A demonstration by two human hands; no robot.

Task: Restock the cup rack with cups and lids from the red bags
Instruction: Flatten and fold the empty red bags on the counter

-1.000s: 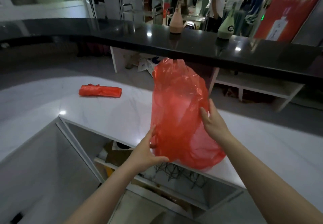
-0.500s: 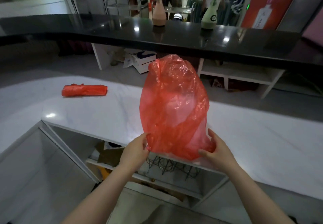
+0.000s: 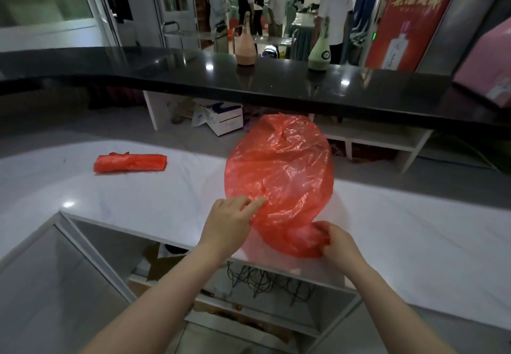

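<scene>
On white counter (image 3: 414,229), left hand (image 3: 229,223) touching red bag (image 3: 279,176), right hand (image 3: 336,241) gripping it

Service bar of a banquet venue.
Black bar top (image 3: 276,88) carries liquor bottles (image 3: 320,55); red liquor banner (image 3: 406,19) behind.
</scene>
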